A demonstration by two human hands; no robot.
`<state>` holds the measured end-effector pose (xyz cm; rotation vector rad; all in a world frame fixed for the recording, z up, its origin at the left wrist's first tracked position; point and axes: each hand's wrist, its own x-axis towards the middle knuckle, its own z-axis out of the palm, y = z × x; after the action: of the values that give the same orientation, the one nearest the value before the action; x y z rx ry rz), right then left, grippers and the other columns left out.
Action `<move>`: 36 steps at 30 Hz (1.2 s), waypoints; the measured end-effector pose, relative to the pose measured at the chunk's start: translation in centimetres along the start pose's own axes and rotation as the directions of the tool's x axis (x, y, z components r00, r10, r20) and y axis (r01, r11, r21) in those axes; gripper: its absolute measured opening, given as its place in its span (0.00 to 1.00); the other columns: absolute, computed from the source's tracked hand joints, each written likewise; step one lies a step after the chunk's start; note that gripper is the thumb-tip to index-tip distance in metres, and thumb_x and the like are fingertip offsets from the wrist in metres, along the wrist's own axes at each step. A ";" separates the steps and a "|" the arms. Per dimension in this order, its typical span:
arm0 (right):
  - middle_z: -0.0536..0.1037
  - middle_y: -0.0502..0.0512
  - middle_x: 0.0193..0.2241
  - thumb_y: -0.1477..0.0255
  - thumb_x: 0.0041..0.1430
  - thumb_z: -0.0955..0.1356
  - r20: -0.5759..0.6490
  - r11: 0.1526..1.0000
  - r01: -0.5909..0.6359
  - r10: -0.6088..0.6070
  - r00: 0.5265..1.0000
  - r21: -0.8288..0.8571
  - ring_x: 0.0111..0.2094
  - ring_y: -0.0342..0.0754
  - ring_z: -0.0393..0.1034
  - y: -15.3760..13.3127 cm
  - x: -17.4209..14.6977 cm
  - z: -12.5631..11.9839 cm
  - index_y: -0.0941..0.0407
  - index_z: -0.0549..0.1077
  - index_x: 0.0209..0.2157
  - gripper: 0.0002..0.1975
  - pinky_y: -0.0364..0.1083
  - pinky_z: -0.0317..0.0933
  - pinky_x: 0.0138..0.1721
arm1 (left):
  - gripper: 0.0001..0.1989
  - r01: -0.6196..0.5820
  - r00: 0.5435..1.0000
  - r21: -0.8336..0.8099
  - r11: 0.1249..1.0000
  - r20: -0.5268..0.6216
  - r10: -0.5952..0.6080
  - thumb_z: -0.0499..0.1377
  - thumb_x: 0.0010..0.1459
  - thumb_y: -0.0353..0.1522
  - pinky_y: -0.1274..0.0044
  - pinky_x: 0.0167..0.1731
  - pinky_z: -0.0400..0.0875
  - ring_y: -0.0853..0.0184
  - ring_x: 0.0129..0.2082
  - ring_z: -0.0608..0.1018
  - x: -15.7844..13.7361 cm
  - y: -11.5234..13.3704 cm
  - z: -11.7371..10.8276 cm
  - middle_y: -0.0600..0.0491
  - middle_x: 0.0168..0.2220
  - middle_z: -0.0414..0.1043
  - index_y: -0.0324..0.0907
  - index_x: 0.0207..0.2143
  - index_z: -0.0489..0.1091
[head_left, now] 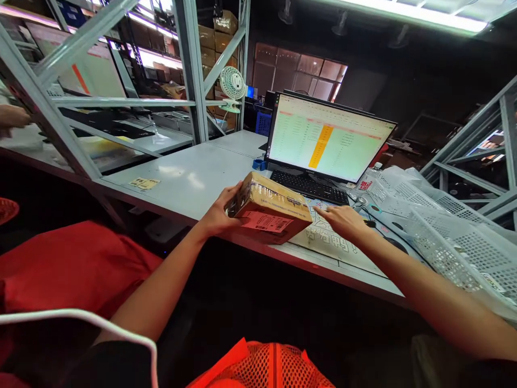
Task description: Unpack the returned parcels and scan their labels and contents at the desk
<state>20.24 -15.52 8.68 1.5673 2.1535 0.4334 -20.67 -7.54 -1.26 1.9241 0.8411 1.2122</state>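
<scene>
A taped brown cardboard box [278, 207] with a shipping label on its near side is tilted at the front edge of the white desk [173, 172]. My left hand [222, 213] grips its left end, thumb on the near side and fingers behind. To the right of the box, my right hand [343, 220] reaches over the printed desk mat [335, 245], its index finger stretched out near the box's right corner. Behind the box stand a black keyboard [311, 186] and a monitor [327, 137] showing a spreadsheet with an orange column.
White perforated plastic baskets [456, 248] crowd the desk's right side. A blue tape roll [259, 164] lies left of the keyboard, and yellowish labels [144, 183] near the left edge. A metal rack post [189, 70] carries a clip fan [232, 86]. Another person's hand [12, 118] shows far left.
</scene>
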 end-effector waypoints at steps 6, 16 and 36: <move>0.79 0.65 0.54 0.75 0.77 0.55 0.160 0.966 -0.247 0.232 0.959 0.082 0.51 0.58 0.78 0.2 -2.8 10.0 0.50 0.53 0.79 0.33 0.50 0.66 0.44 | 0.65 0.158 0.984 -0.166 0.973 0.108 -0.141 0.77 0.47 0.48 0.59 0.73 0.61 0.44 0.74 0.61 0.6 -3.6 0.7 0.44 0.76 0.51 0.52 0.80 0.48; 0.76 0.71 0.56 0.66 0.81 0.54 0.062 0.921 -0.320 0.314 0.947 0.221 0.57 0.62 0.74 -2.0 -3.6 12.4 0.51 0.58 0.78 0.30 0.55 0.68 0.53 | 0.52 -0.097 0.981 0.324 0.941 -0.131 0.146 0.68 0.61 0.54 0.52 0.74 0.54 0.47 0.76 0.56 0.1 1.6 2.0 0.38 0.76 0.50 0.43 0.78 0.51; 0.69 0.63 0.62 0.58 0.74 0.69 -0.233 0.646 0.196 -0.028 0.972 0.738 0.63 0.57 0.69 -5.8 10.1 -5.3 0.51 0.66 0.74 0.32 0.55 0.60 0.67 | 0.20 -0.266 0.856 0.751 0.605 -0.105 0.507 0.59 0.74 0.47 0.61 0.53 0.59 0.53 0.49 0.76 0.7 3.8 11.1 0.46 0.49 0.81 0.40 0.51 0.79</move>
<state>10.10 -7.68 8.68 1.8155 2.7817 -0.4697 -9.58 -11.44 -1.36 2.7112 1.2346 1.6477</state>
